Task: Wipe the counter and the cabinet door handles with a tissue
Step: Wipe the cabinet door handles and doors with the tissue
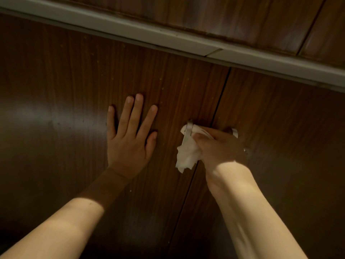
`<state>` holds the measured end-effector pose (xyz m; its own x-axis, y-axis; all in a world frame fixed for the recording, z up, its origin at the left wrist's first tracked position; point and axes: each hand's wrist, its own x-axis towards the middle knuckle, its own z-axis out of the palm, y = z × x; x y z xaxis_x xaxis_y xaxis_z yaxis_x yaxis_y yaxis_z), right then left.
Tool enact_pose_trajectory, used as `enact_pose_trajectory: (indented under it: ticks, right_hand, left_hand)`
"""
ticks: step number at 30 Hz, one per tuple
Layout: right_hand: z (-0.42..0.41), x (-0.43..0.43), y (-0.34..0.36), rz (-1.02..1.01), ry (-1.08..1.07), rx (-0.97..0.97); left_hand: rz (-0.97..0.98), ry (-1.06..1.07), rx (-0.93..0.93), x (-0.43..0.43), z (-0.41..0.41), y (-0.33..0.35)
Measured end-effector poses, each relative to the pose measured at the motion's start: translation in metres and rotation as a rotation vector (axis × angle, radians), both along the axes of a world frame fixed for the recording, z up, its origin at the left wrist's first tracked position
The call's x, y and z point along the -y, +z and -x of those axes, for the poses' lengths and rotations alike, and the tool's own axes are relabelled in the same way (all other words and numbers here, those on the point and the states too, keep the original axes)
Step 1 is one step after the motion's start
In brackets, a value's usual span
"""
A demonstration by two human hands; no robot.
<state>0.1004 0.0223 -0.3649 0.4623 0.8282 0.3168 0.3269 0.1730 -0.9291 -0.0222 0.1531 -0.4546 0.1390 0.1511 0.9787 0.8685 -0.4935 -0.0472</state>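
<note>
My right hand (220,146) grips a crumpled white tissue (186,156) and presses it around a metal cabinet door handle (188,131) on the left dark wooden door (74,109). Only a short silver strip of this handle shows above the tissue. A second handle (234,131) on the right door (289,137) peeks out behind my right hand, mostly hidden. My left hand (128,131) lies flat on the left door with its fingers spread, holding nothing.
A narrow vertical gap (220,98) separates the two doors. A pale countertop edge (149,32) runs diagonally across the top, with dark wood panelling (233,19) beyond it. Small light specks dot the left door above my left hand.
</note>
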Motion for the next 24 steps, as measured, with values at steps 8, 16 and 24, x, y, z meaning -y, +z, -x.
enact_pose_trajectory:
  ticks: [8,16,24]
  right_hand:
    - [0.007,0.008,-0.066,0.053,-0.018,0.346]
    - [0.01,0.006,-0.099,-0.092,-0.185,0.616]
    - [0.001,0.028,-0.089,-0.078,-0.091,0.286]
  left_hand:
    - [-0.002,0.003,0.004,-0.001,-0.002,-0.001]
    - [-0.025,-0.009,0.006,-0.001,-0.001,-0.001]
    - [-0.002,-0.021,0.015,0.001,-0.002,0.0]
